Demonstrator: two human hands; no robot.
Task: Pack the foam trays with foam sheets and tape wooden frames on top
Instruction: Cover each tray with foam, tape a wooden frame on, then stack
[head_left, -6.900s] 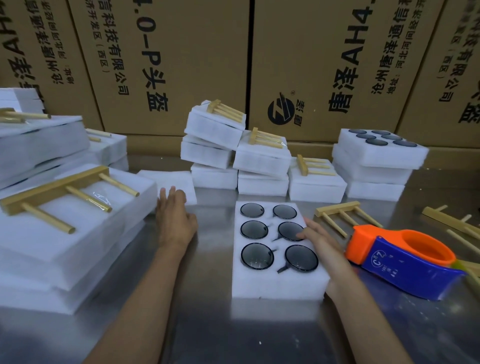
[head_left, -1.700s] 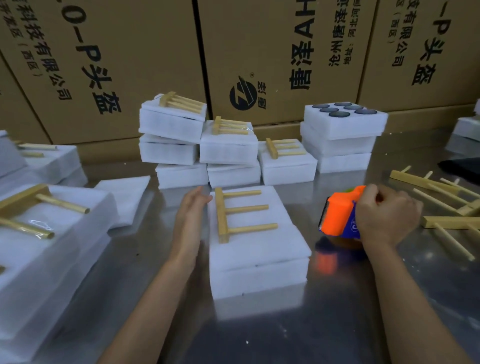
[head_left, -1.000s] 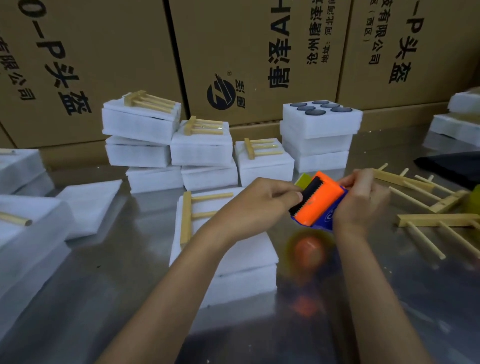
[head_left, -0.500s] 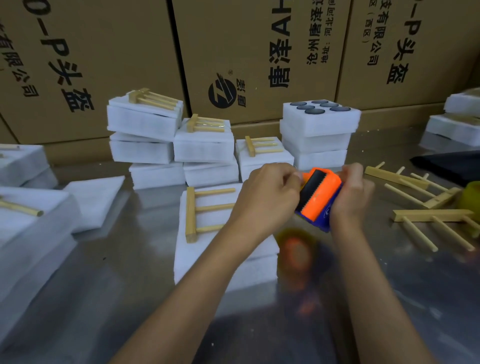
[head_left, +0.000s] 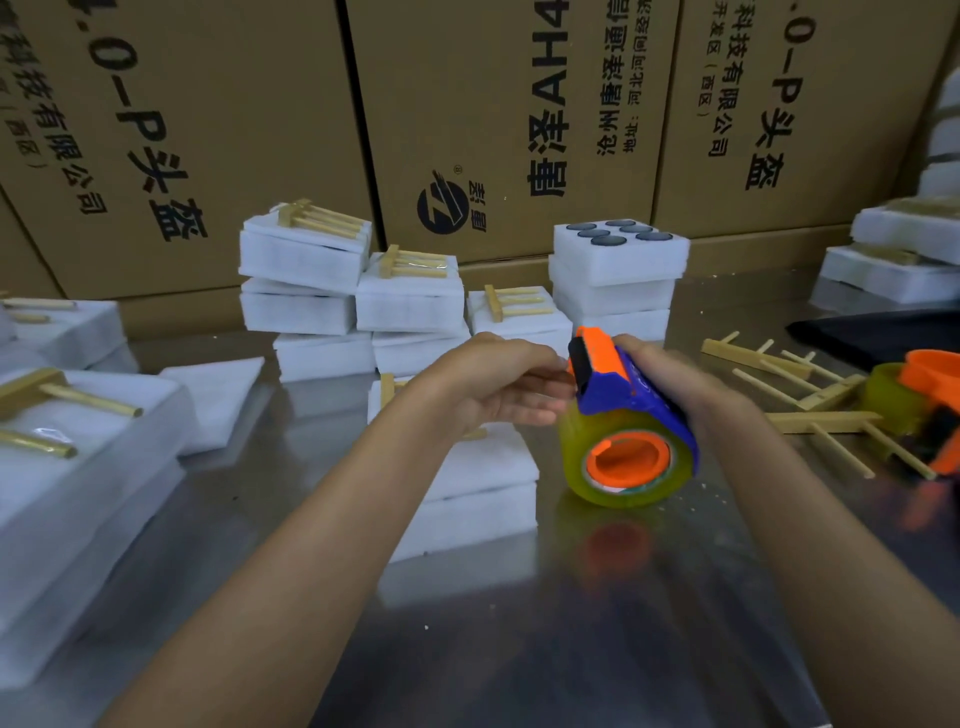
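A white foam tray (head_left: 483, 478), covered by a foam sheet, lies on the metal table (head_left: 519, 649) in front of me. A wooden frame (head_left: 387, 384) rests on it, mostly hidden behind my left forearm. My right hand (head_left: 670, 379) grips an orange and blue tape dispenser (head_left: 618, 395) with a yellowish tape roll (head_left: 623, 462), held just right of the tray. My left hand (head_left: 498, 384) reaches to the dispenser's toothed end, its fingertips pinching at the tape end there.
Packed foam trays with frames (head_left: 410, 296) are stacked at the back, next to a stack with dark lenses (head_left: 618, 244). More stacks (head_left: 67, 441) sit at left. Loose wooden frames (head_left: 800, 384) and a second dispenser (head_left: 930, 400) lie at right. Cardboard boxes (head_left: 493, 119) wall the back.
The dispenser has tipped so its tape roll faces me and sits lower. My left hand has shifted to the cutter end, fingers now extended toward the tape.
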